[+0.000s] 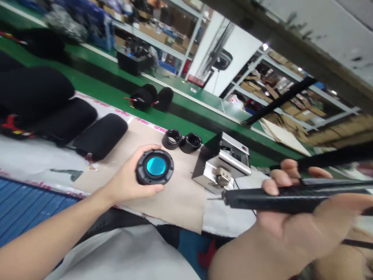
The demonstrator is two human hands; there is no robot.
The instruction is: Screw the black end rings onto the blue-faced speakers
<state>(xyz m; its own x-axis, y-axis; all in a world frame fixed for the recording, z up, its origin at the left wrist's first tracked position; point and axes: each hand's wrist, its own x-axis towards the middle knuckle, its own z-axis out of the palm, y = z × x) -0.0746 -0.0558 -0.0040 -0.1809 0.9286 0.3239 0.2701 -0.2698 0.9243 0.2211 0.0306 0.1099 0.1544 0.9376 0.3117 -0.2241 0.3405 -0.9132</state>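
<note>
My left hand (129,179) is closed around a round black housing (140,177) with a shiny blue disc (156,166) in its middle. It is held above a brown cardboard sheet (177,210). In my right hand (303,221) lies a black electric screwdriver (271,199), its thin bit pointing left toward the housing. Fingers and thumb wrap the tool's body, slightly blurred. Just beyond the bit stands a silver and black box-shaped machine (224,161), which looks like a screw feeder. Two black rings (172,139) sit side by side behind the housing.
Several black padded cylinders (100,136) with thin wires lie at the left of the bench. Two more dark pieces (164,98) rest on the green surface behind. A dark bar (279,101) slants across the right. Loaded shelves (163,39) stand at the back.
</note>
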